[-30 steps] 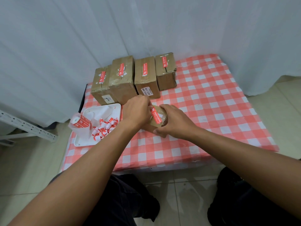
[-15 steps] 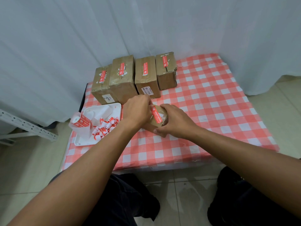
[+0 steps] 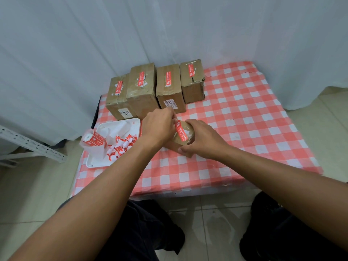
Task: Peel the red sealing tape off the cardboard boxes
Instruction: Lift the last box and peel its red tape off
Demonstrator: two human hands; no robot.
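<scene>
A: What is held by the right hand (image 3: 202,140)?

B: A small cardboard box (image 3: 183,141) is gripped at its near right side, thumb curled round the lower corner, near the front middle of the desk (image 3: 244,129). Much of the box is hidden by both hands.

A: And the left hand (image 3: 160,127)?

B: Its fingertips are bunched at the far end of the red tape strip (image 3: 181,131) on the box top. Whether the end is pinched or only picked at cannot be told, since the fingertips are covered by the knuckles.

A: What is changed from a second ago?

B: Little: the same grips are kept, and the box is turned slightly.

A: What is seen further out?

B: A white tray (image 3: 99,162) of peeled tape scraps (image 3: 121,146) and a tape roll (image 3: 93,140) is set to the left. Four taped boxes (image 3: 167,87) are lined up behind.
</scene>
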